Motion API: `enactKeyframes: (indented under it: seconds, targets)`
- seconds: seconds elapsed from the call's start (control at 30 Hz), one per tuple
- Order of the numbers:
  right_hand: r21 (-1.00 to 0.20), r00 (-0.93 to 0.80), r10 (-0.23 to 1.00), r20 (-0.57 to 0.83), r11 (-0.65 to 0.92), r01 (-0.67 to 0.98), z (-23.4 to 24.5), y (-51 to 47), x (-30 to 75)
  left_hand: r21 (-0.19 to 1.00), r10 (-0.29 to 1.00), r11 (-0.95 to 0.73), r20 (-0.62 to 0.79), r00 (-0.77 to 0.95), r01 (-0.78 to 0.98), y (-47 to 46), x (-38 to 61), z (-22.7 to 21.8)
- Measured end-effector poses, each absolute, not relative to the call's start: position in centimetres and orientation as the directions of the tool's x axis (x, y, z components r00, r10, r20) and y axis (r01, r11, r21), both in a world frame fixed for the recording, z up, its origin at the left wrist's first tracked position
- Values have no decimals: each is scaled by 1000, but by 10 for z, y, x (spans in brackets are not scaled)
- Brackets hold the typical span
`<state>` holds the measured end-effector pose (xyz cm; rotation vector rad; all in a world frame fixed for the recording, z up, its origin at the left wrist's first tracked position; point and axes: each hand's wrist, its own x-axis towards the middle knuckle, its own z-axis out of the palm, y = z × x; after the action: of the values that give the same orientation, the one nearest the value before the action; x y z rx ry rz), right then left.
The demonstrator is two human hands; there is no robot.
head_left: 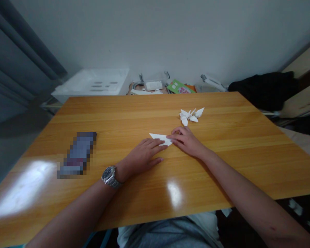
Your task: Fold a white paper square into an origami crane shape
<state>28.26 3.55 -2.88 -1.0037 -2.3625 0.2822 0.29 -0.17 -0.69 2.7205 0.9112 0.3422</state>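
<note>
A small piece of folded white paper (pixel 157 135) lies on the wooden table, its pointed end toward the far left. Across its near side rests my left hand (pixel 146 154), flat with fingers stretched out and the thumb apart. My right hand (pixel 186 142) has its thumb and fingers closed at the paper's right end. Part of the paper is hidden under the fingers. Just beyond my right hand sit several white folded-paper pieces (pixel 189 116) with pointed tips, bunched together.
A blurred-out dark phone-like object (pixel 79 153) lies on the left of the table (pixel 124 117). Past the far edge are a white plastic tray (pixel 93 81), a green booklet (pixel 180 86) and a black cloth (pixel 260 89). A wall stands behind.
</note>
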Motion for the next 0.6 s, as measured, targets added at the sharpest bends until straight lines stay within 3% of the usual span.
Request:
enactKeyframes:
  seconds: [0.6]
  targets:
    - [-362, -620, 687, 380, 727, 583, -16, 25, 276, 220, 715, -696, 130, 687, 683, -3, 3, 1]
